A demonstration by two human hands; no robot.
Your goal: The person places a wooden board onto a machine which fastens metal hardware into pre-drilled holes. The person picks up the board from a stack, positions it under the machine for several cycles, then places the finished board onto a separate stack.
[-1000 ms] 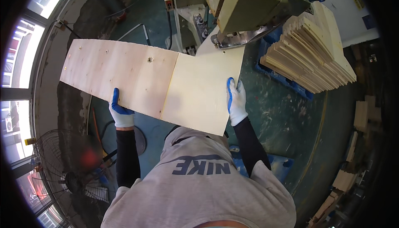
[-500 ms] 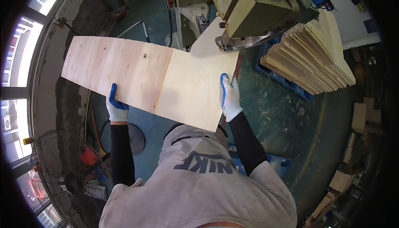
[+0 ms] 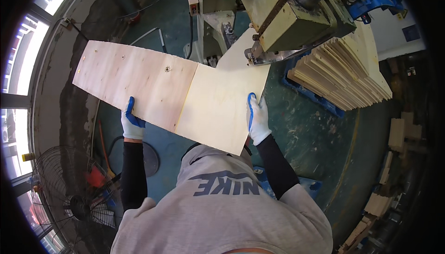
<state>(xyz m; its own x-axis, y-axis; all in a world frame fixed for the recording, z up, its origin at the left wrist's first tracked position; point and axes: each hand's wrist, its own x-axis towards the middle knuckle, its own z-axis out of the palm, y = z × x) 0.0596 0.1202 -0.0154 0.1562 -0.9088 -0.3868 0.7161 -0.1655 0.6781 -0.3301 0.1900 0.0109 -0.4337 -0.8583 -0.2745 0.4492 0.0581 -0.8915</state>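
Partly hidden, the wooden panel [image 3: 215, 101] runs beneath the machine head [image 3: 292, 28].

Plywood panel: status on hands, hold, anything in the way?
Left hand gripping near edge, right hand gripping right edge. Plywood panel held between them. Pale green machine head overhangs panel's far right part; contact unclear.

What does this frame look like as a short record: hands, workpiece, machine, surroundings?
Left hand: gloved, gripping the plywood panel at its near edge, thumb on top
Right hand: gloved, gripping the panel's right edge, thumb on top
Workpiece: pinkish left section, pale right section
Machine: pale-green machine head above the panel's far right part; contact unclear
Right: stack of plywood boards on blue pallet
Lower left: wire-guard fan
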